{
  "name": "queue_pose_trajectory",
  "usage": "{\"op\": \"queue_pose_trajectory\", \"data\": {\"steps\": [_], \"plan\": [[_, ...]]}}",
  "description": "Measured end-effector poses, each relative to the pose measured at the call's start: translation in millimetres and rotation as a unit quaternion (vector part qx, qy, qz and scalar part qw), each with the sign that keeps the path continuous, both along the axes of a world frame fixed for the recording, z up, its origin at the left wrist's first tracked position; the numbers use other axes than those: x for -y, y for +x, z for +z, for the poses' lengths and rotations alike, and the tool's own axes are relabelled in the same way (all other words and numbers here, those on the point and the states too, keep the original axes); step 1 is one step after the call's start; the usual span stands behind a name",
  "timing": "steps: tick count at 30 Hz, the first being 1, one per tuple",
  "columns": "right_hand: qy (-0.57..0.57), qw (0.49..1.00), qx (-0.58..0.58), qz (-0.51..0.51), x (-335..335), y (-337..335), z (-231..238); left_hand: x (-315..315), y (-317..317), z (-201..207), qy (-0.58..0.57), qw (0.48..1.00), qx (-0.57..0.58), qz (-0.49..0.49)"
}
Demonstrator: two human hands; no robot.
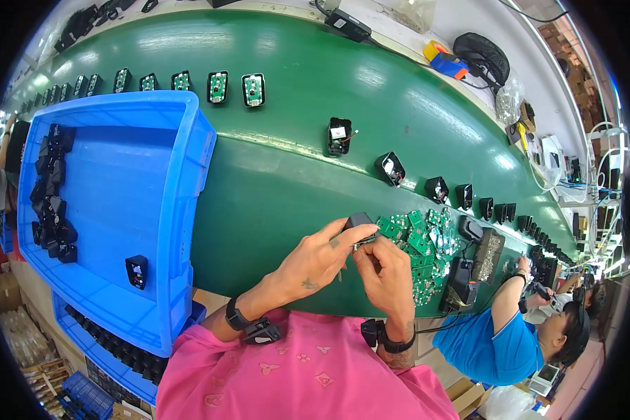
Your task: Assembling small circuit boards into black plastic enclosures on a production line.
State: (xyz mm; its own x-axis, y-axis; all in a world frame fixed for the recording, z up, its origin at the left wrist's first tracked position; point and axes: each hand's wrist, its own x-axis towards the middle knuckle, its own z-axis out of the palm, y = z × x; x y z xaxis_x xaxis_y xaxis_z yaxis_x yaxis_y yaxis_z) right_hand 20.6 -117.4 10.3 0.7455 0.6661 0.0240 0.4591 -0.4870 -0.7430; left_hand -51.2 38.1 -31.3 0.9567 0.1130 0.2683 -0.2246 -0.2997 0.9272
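Observation:
My left hand (313,257) is closed around a small black plastic housing (359,221), above the green work surface. The fingers of my right hand (386,274) are pinched together at the housing's near edge, touching it; anything small between them is hidden. A thin bit sticks out below the left fingers, too small to name. Right beside the hands lies a loose pile of green circuit boards (421,241). Farther off, on the line, sits an open black housing (339,136) with a white part and wires in it.
At left stands a large blue bin (171,210) with black housings along its side. Rows of housings with green boards (254,90) and open housings (390,169) run along the green table (259,189). A co-worker in a blue shirt (483,343) sits at right, near a parts tray (488,257).

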Motion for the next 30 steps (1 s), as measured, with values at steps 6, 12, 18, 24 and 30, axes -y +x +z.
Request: {"op": "queue_pose_trajectory", "data": {"steps": [6,12,18,24,30], "plan": [[-0.020,0.998,0.050,0.029,3.9,2.7,-0.3,7.4,1.3,-1.2,-0.090,0.993,-0.072,-0.005],[-0.030,0.999,0.015,0.034,8.0,2.9,5.1,8.3,-0.9,8.9,-0.219,0.968,-0.125,-0.019],[-0.003,0.999,-0.010,0.032,18.3,2.0,1.8,12.5,-1.6,12.3,-0.205,0.967,-0.145,-0.041],[0.025,0.999,-0.021,0.023,31.7,6.0,-7.7,21.7,3.0,10.6,-0.183,0.965,-0.176,-0.063],[0.017,0.999,-0.040,0.009,35.6,9.1,-5.2,30.5,7.6,14.1,-0.083,0.986,-0.137,-0.047]]}}
